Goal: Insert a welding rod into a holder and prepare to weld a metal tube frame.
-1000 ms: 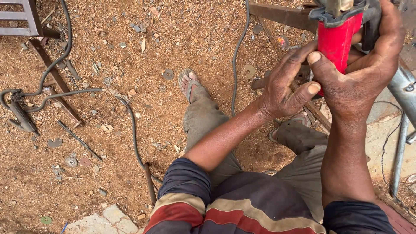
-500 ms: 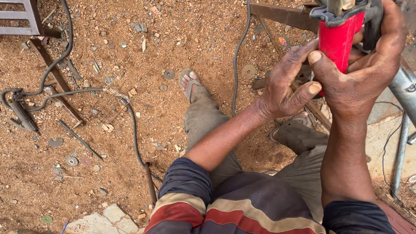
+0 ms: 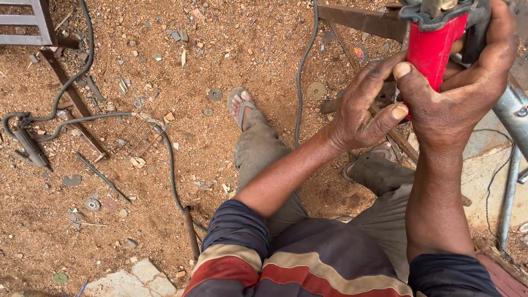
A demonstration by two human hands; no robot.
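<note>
Reddish gravel-and-dirt ground (image 3: 181, 181): fills most of view, strewn w/ pebbles, small metal discs, scrap bits.

Person's body, seen from above: striped dark top w/ red and cream bands (image 3: 308, 264), grey-green trousers (image 3: 264, 159), sandalled foot (image 3: 240, 104) planted on the dirt near centre.

Rusty brown steel angle frame (image 3: 357, 19): runs across top right, behind the tool. Second rusty angle length (image 3: 71, 104) lies diagonally at left.

Grey metal pipe (image 3: 511, 110): slants down right edge, just beside the right wrist.

Grey metal grille corner (image 3: 27, 22): top left.

Black rubber cable (image 3: 165, 159): loops across left half, ends at a dark clamp-type holder (image 3: 30, 148) on the ground far left. Second dark cable (image 3: 300, 82) drops from top edge toward the legs.

Red plastic-bodied hand power tool w/ black collar (image 3: 432, 44): upper right, upright, held off the ground in front of the frame; upper part cut off by pic edge.

Right hand (image 3: 467, 88): wrapped round the tool body from the right, fingers curled over, thumb across the red casing. Firm closed hold.

Left hand (image 3: 366, 110): against lower part of the same tool from the left, fingers bent round it, thumb out and touching the right hand. Both hands dusty.

Pale stone slabs (image 3: 132, 278): bottom edge, left of torso.
</note>
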